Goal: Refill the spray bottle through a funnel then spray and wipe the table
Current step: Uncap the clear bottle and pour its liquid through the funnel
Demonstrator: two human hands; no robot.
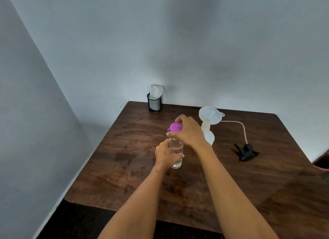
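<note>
A clear bottle is stood upright on the brown wooden table, near its middle, with clear liquid seen inside. The bottle's body is gripped by the left hand, fingers wrapped round it from the left side. The purple cap on top of the bottle is held from above by the right hand, fingers and thumb curled round its rim; whether the cap is seated tight or loose cannot be told. Just behind the right hand, a translucent white spray bottle is stood with a white funnel set in its neck. The lower part of this bottle is partly hidden by the right wrist. To the right, well apart from the bottles, a black spray head is laid on the table, its thin pale tube curving back toward the funnel. At the far left corner of the table, against the wall, a black mesh cup is stood with white tissue sticking out of it.
</note>
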